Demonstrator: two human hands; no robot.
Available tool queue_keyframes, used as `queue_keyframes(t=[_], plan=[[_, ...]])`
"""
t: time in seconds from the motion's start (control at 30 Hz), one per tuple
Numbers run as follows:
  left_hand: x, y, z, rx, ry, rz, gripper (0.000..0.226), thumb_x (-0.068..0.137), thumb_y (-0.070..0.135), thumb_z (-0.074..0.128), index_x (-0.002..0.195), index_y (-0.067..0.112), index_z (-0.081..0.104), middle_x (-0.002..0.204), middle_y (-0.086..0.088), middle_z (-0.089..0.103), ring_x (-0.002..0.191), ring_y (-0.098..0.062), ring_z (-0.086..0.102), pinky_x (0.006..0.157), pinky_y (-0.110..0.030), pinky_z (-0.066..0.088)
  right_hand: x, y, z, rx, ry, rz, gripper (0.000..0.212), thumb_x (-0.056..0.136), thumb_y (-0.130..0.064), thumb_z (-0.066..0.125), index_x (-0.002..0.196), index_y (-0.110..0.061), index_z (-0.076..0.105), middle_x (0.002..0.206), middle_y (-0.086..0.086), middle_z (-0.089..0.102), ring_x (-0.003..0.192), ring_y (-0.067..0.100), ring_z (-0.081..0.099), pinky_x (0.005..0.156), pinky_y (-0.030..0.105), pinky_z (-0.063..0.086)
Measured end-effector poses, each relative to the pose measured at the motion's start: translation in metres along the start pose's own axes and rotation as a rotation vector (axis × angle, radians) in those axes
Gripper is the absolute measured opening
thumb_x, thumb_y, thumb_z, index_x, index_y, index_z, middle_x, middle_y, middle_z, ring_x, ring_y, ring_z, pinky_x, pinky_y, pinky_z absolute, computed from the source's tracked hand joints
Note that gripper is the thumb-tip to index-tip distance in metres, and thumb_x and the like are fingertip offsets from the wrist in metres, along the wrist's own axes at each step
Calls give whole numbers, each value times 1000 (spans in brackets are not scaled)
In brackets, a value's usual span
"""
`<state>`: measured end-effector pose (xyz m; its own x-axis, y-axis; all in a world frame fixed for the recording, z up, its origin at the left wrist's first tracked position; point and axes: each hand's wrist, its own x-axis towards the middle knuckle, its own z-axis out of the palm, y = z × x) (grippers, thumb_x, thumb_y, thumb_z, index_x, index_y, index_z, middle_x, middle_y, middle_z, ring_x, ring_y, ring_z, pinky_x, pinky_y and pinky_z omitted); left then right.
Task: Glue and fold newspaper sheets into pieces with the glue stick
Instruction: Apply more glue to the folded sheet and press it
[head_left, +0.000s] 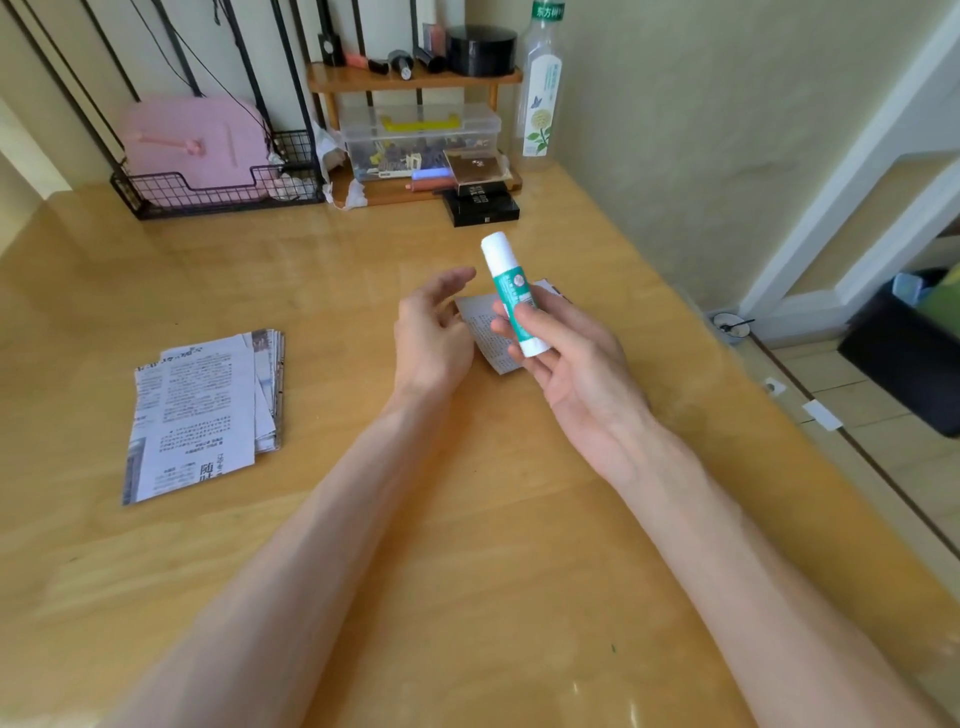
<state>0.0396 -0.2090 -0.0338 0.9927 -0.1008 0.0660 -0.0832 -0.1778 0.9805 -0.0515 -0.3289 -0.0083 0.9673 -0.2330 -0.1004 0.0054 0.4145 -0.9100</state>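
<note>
My right hand (566, 358) holds a capped glue stick (508, 288), white with a green label, upright above the table, fingers curled round its lower half. My left hand (434, 332) hovers just left of it with relaxed, spread fingers and holds nothing. A small folded newspaper piece (485, 332) lies on the table beneath both hands, partly hidden by them. A stack of newspaper sheets (202, 410) lies flat at the left of the wooden table (467, 545).
At the table's back stand a black wire basket (208, 195) with a pink case, a wooden shelf with a clear plastic box (418, 137), black boxes (480, 205) and a tall bottle (540, 88). The wall and table edge run along the right.
</note>
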Motion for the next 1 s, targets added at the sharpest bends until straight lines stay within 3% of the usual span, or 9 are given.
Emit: queue_keyframes(t=[0.1, 0.23, 0.43, 0.63, 0.77, 0.9, 1.0], plan=[[-5, 4, -13, 86, 4, 106, 59, 94, -12, 38, 133, 23, 67, 126, 14, 66, 122, -6, 63, 105, -19, 49, 0, 6, -2, -120, -72, -28, 44, 100, -10, 69, 143, -15, 63, 129, -3, 75, 127, 5, 64, 113, 25, 43], [-12, 11, -40, 140, 17, 221, 50, 95, -6, 46, 129, 21, 70, 125, 12, 69, 113, -4, 68, 99, -23, 55, -3, 13, 3, -292, -10, -133, 39, 101, -8, 69, 140, -14, 65, 123, -4, 77, 118, 2, 69, 89, 11, 51], [-24, 9, -94, 153, -78, 316, 35, 96, 2, 66, 126, 22, 69, 120, 6, 71, 98, -5, 74, 86, -20, 58, 1, 25, 24, -408, -69, -137, 37, 90, -6, 82, 122, -8, 64, 114, 0, 79, 104, 16, 76, 85, 20, 56], [-47, -11, -141, 223, -93, 305, 31, 95, 3, 70, 122, 20, 69, 118, 5, 72, 100, -9, 73, 81, -17, 55, 11, 41, 50, -518, -72, -168, 44, 82, -2, 88, 119, -4, 65, 107, 7, 76, 90, 5, 73, 75, 14, 55], [-60, -23, -172, 294, -95, 314, 29, 95, 6, 72, 120, 22, 71, 117, 7, 72, 105, -12, 70, 82, -29, 58, 26, 48, 66, -558, -69, -223, 39, 81, 5, 86, 110, -7, 63, 103, 11, 75, 82, -1, 71, 69, 12, 55], [-63, -35, -206, 371, -58, 316, 25, 94, 11, 75, 116, 24, 74, 118, 18, 72, 109, -5, 66, 91, -21, 52, 45, 61, 88, -639, -83, -296, 40, 80, 3, 88, 98, -20, 60, 96, 0, 75, 85, 4, 73, 71, 16, 56], [-59, -42, -223, 403, 4, 323, 25, 93, 12, 76, 112, 27, 73, 116, 24, 71, 108, -2, 64, 90, -21, 49, 53, 72, 104, -674, -92, -329, 41, 79, 2, 88, 100, -19, 61, 94, -7, 73, 85, 5, 73, 74, 18, 59]])
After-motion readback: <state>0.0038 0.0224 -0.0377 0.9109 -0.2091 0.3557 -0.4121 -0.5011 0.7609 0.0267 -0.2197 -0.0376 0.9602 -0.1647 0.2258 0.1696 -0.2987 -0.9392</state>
